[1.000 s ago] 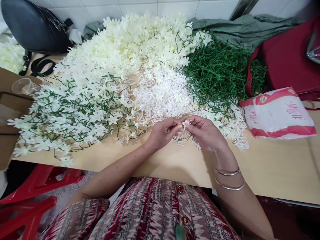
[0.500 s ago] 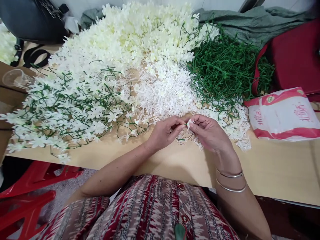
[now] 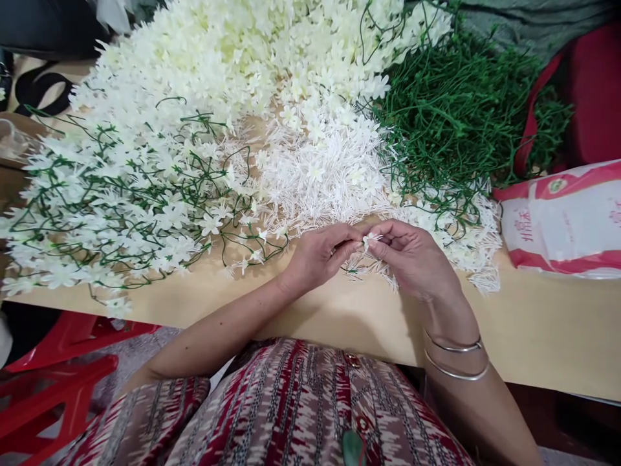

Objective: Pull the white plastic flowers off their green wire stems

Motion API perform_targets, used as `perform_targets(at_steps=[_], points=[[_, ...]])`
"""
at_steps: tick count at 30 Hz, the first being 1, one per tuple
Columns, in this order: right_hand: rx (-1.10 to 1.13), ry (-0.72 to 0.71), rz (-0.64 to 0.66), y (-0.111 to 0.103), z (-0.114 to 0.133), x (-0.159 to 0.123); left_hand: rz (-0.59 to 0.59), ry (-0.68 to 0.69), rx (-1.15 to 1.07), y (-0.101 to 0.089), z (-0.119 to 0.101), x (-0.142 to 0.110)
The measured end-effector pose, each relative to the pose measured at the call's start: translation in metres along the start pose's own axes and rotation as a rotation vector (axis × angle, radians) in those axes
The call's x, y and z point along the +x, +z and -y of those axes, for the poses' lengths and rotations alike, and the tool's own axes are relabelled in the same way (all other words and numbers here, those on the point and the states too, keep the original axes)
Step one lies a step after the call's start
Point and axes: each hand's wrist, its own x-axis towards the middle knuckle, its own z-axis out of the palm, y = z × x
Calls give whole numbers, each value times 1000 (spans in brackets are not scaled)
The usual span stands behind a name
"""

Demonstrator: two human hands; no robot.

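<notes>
Above the table's front part, my two hands meet fingertip to fingertip. My right hand (image 3: 420, 262) is closed, pinching a small white artificial flower (image 3: 369, 240) between thumb and index finger. My left hand (image 3: 320, 255) is pinched shut at the flower's left side; the green stem end in its fingertips is mostly hidden now. Just behind the hands lies a heap of thin white stamens (image 3: 320, 178). To the left spread white flowers on green stems (image 3: 121, 207). A tangle of bare green stems (image 3: 456, 110) lies at the back right.
Loose cream-white petals (image 3: 233, 58) are piled at the back. A red and white packet (image 3: 565, 220) sits on the right of the wooden table (image 3: 548, 330), before a red bag (image 3: 596, 97). Red plastic stools (image 3: 63, 401) stand at the lower left.
My view has tipped down and come slightly closer. The hands stay together; the white flower shows more plainly, and the green bit at my left fingertips has gone from sight.
</notes>
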Motion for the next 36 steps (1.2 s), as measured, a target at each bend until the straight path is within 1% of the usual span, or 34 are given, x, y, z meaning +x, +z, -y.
perform_targets(at_steps=[5,7,9,11,13,16,18,21,24,26,29,32,34,36], points=[[13,12,-11,0,1,-1,-47,53,-13,2,-1,0],[49,7,-24,-1,3,-2,-99,87,-30,3,-3,0],[86,-35,-86,-3,5,-3,-166,110,-30,2,-7,1],[70,-127,-197,-4,6,-3,-231,73,-62,-2,-11,3],[-20,-225,-304,-5,5,-2,-297,-10,-149,-8,-16,5],[-207,-312,-373,-4,2,-2,-340,-101,-231,-19,-24,3],[-357,-364,-377,-2,0,-2,-294,-99,-172,-25,-29,-6],[-569,-427,-358,3,0,-3,-150,-35,36,-33,-31,-25],[-638,-419,-347,7,1,-1,-15,-7,205,-38,-29,-45],[-667,-407,-362,8,1,2,51,8,286,-40,-25,-55],[-775,-380,-361,11,2,10,126,52,431,-44,-20,-65],[-896,-336,-330,14,4,22,146,109,547,-48,-18,-66],[-968,-334,-314,16,5,30,121,138,597,-47,-19,-60],[-1015,-347,-305,17,6,36,76,177,650,-42,-19,-48]])
